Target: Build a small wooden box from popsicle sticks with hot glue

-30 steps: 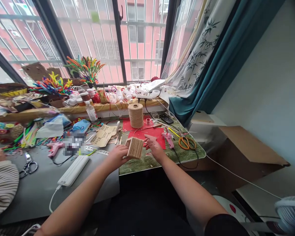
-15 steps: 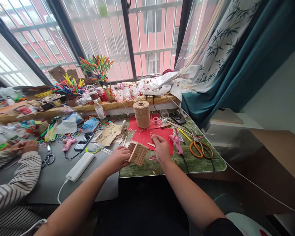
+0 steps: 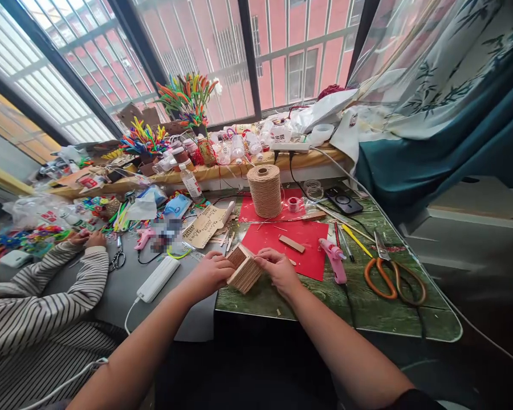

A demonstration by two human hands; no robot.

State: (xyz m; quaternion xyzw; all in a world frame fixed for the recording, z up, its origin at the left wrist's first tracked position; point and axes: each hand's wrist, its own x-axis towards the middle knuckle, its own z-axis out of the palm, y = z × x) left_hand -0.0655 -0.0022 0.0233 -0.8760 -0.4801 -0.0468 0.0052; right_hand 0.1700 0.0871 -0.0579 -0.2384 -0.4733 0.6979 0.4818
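Note:
A small open box wrapped in twine is tilted above the front edge of the green table. My left hand grips it from the left, its fingers closed on the side wall. At the upper right corner of the box, my right hand has thumb and fingers pinched together against the edge; any small piece between them is hidden. Just beyond lies a red sheet with a flat wooden strip on it. Behind stands a large spool of twine.
Right of the red sheet are a pink glue gun, a yellow pen and orange-handled scissors. A white power strip lies on the left. Farther left, a person in striped sleeves works with both hands.
My right hand has come left and down onto the box's corner. The view has shifted, and a wooden strip on the red sheet now shows more fully.

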